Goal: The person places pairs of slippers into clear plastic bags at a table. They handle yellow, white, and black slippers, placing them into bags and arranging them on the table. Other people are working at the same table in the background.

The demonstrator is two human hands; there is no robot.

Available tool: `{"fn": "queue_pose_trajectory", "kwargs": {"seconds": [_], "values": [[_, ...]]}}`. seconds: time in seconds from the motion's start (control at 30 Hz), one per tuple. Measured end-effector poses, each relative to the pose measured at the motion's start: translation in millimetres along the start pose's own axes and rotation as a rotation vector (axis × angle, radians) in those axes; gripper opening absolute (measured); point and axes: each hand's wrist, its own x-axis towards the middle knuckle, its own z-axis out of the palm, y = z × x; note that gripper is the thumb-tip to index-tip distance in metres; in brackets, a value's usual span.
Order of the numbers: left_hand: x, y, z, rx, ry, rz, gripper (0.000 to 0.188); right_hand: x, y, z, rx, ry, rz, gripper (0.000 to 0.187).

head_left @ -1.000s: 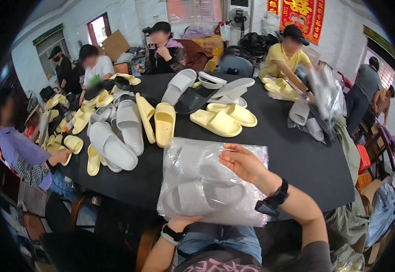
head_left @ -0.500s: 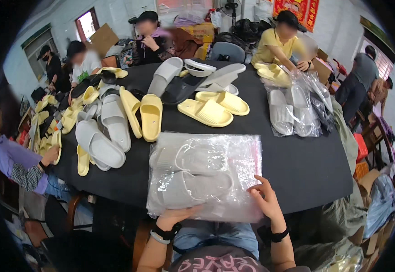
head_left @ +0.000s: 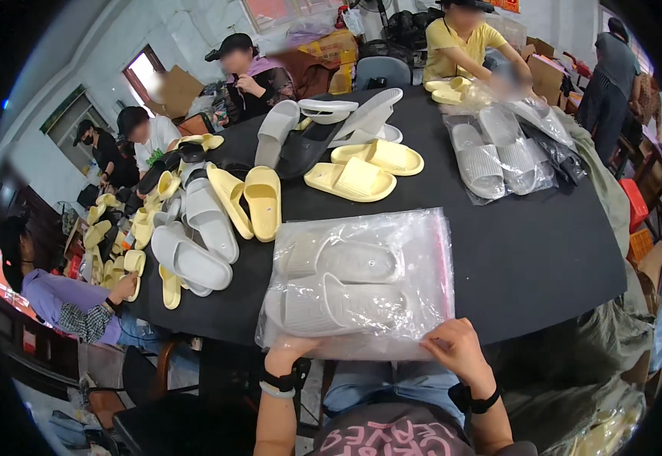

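Observation:
A clear plastic bag (head_left: 432, 273) lies before me at the near table edge, with a pair of grey slippers (head_left: 361, 302) inside, side by side. A pink strip runs along the bag's right edge. My left hand (head_left: 291, 348) is at the bag's near left edge, its fingers hidden under the plastic. At the near right corner, my right hand (head_left: 456, 348) pinches the bag's edge between thumb and fingers.
On the dark table (head_left: 528, 266), loose grey slippers (head_left: 192, 257) and yellow slippers (head_left: 350, 180) lie left and ahead. Bagged grey slippers (head_left: 490, 163) sit at the far right. Several people work around the table; a co-worker's hand (head_left: 124, 287) touches a yellow slipper at the left.
My right hand has come down along the bag's right side to its near corner and closed on the edge. The bag lies flatter and the slippers in it show more clearly. The view has shifted.

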Motion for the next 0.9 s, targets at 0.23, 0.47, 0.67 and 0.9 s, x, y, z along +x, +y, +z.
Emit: {"fn": "queue_pose_trajectory", "kwargs": {"seconds": [0.23, 0.47, 0.67, 0.9], "values": [[-50.7, -22.4, -31.5, 0.822, 0.474, -0.106, 0.047, -8.4, 1.4, 3.6, -0.036, -0.129, 0.104, 0.015], [-78.9, -23.4, -21.9, 0.264, 0.866, -0.016, 0.018, 8.8, -20.7, -7.0, -0.02, -0.174, 0.017, 0.021], [-74.7, -44.9, -0.7, -0.192, 0.771, -0.149, 0.017, 18.6, -22.7, 2.5, 0.063, -0.135, 0.154, 0.015], [-79.3, -41.3, -8.8, -0.831, 0.744, -0.183, 0.01, 0.5, 0.0, 6.5, 0.62, 0.017, 0.438, 0.027]]}}
